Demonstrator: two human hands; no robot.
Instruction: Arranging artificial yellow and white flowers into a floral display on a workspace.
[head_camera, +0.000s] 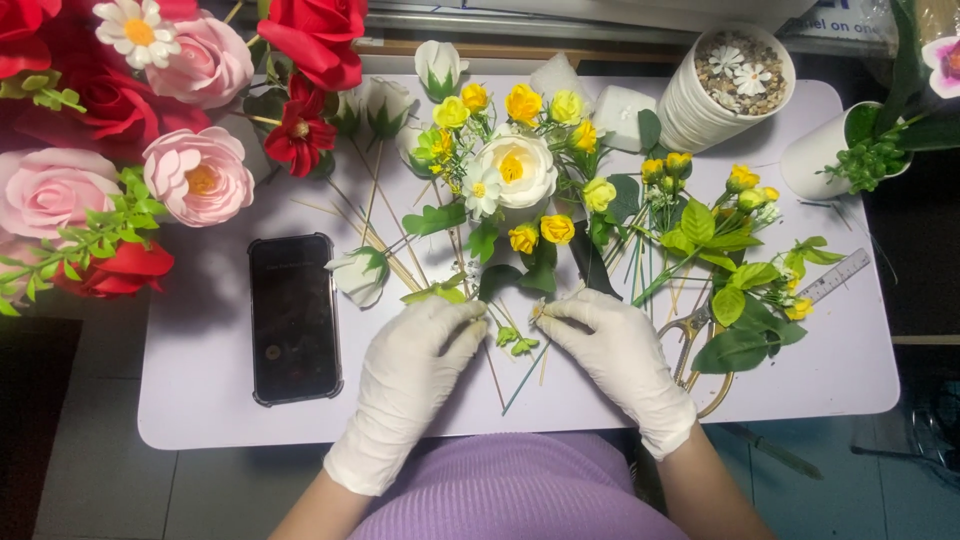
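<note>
Both my hands wear white gloves and rest on a pale table (200, 380). My left hand (415, 375) pinches thin flower stems (455, 275) at its fingertips. My right hand (615, 350) pinches the stems from the other side, near small green leaf bits (515, 340). Just beyond the fingers lies a bunch of artificial flowers: a white rose (520, 168) with small yellow roses (540, 232) and green leaves around it.
A black phone (292, 318) lies left of my left hand. Gold scissors (690, 345) and a clear ruler (838, 277) lie to the right under leafy yellow sprigs (720, 235). Red and pink roses (195, 175) crowd the far left. White pots (725, 85) stand at the back right.
</note>
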